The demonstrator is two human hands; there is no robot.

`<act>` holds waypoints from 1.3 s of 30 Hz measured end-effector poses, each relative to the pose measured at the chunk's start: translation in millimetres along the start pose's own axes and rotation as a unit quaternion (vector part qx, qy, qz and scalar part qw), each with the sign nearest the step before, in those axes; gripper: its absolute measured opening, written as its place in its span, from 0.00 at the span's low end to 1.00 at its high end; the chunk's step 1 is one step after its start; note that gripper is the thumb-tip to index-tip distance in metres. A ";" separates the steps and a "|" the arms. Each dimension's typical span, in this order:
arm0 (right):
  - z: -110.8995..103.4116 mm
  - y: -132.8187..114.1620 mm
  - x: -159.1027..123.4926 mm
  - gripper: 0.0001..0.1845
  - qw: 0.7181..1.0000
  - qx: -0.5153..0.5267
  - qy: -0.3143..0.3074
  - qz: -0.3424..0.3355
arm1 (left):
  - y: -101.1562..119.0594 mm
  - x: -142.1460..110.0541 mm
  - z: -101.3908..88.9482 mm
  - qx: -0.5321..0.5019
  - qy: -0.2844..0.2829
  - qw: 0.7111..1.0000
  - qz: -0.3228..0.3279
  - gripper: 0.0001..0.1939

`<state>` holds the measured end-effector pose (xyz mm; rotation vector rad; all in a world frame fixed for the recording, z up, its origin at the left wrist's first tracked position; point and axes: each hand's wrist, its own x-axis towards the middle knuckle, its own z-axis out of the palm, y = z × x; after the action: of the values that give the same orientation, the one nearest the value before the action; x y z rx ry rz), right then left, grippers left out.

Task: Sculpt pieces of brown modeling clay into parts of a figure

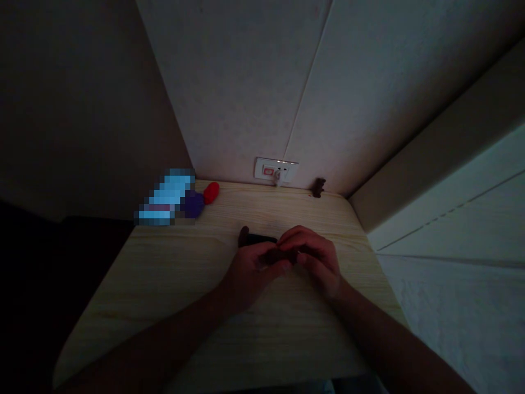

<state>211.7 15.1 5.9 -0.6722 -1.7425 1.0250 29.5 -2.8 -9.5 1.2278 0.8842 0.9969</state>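
My left hand (pixel 250 273) and my right hand (pixel 318 257) meet over the middle of the wooden tabletop (pixel 184 279). Both are closed around a small dark reddish-brown piece (pixel 283 255), mostly covered by the fingers; its kind cannot be made out in the dim light. Just beyond my left hand lies a black flat object (pixel 261 239). A brown rounded lump (pixel 243 236) stands at its left end.
At the back left are a bright blurred-out object (pixel 166 197), a purple lump (pixel 193 204) and a red lump (pixel 211 192). A small dark brown shape (pixel 318 187) stands by the wall. A plug sits in the wall socket (pixel 275 169). A pale cabinet (pixel 451 202) borders the right.
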 end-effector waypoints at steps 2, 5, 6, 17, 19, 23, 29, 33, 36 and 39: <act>0.3 -1.6 0.3 0.17 0.999 -0.029 -0.011 -0.014 | 3.4 0.9 0.4 -0.035 -0.005 0.999 -0.007 0.12; 4.4 -3.2 2.0 0.24 0.995 -0.082 -0.040 -0.048 | 5.4 2.3 -0.6 -0.036 0.003 0.999 -0.005 0.13; 6.4 -3.1 2.5 0.28 0.992 -0.099 -0.052 -0.057 | 5.0 2.6 -1.2 -0.035 0.010 0.999 -0.004 0.13; 12.1 5.4 1.5 0.38 0.990 -0.123 -0.062 -0.031 | -4.2 3.8 -2.1 -0.040 -0.040 0.998 -0.026 0.18; 11.7 5.4 1.9 0.35 0.988 -0.130 -0.072 -0.042 | -5.7 3.5 -2.5 -0.031 -0.042 0.998 -0.031 0.18; 12.1 4.3 2.7 0.30 0.984 -0.139 -0.088 -0.062 | -7.5 2.7 -3.6 -0.007 -0.040 0.999 -0.036 0.18; 14.7 2.7 3.8 0.26 0.982 -0.153 -0.057 -0.092 | -1.6 3.8 -3.1 -0.034 -0.022 0.999 -0.028 0.17; 13.9 3.1 4.1 0.22 0.984 -0.152 -0.035 -0.083 | -0.1 5.1 -3.0 -0.044 -0.013 0.998 -0.033 0.16; 13.4 3.9 3.5 0.24 0.986 -0.148 -0.030 -0.075 | -2.3 4.9 -3.7 -0.024 -0.007 0.999 -0.031 0.17; 13.6 4.3 3.0 0.28 0.989 -0.131 -0.031 -0.062 | -3.3 4.6 -3.8 -0.017 -0.009 0.999 -0.031 0.18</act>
<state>197.9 15.0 1.2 -0.6900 -1.9683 0.7455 27.8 2.6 -13.4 1.1709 0.8833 0.9470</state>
